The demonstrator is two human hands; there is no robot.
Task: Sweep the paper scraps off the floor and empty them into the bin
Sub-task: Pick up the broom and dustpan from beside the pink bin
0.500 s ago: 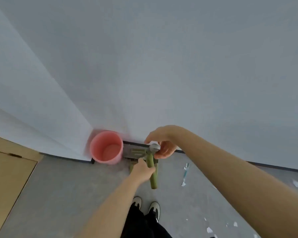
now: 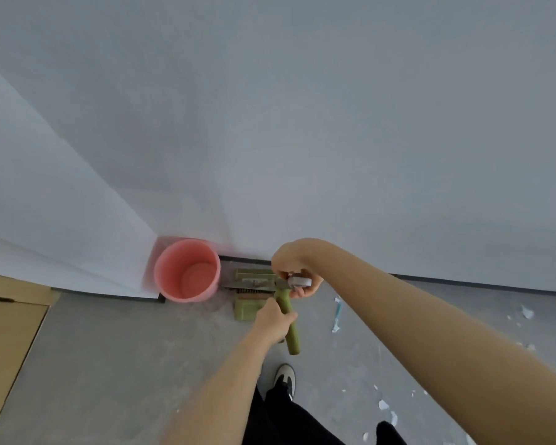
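A pink bin (image 2: 187, 271) stands on the grey floor in the corner by the white wall. Just right of it, a green dustpan (image 2: 249, 293) and brush set stands against the wall. My left hand (image 2: 272, 324) grips one green handle (image 2: 291, 335). Above it, my right hand (image 2: 294, 271) holds the grey cap (image 2: 299, 281) at the top of the other handle. White paper scraps (image 2: 384, 406) lie on the floor at the lower right, and a blue-white strip (image 2: 337, 314) lies right of the dustpan.
The white wall fills the upper view, with a dark skirting along its base. A wooden panel (image 2: 10, 329) lies at the left edge. My foot in a white and black shoe (image 2: 284, 380) stands on the floor below the handles.
My right hand has turned and now grasps the grey cap from above. The view has shifted slightly; one shoe is now hidden.
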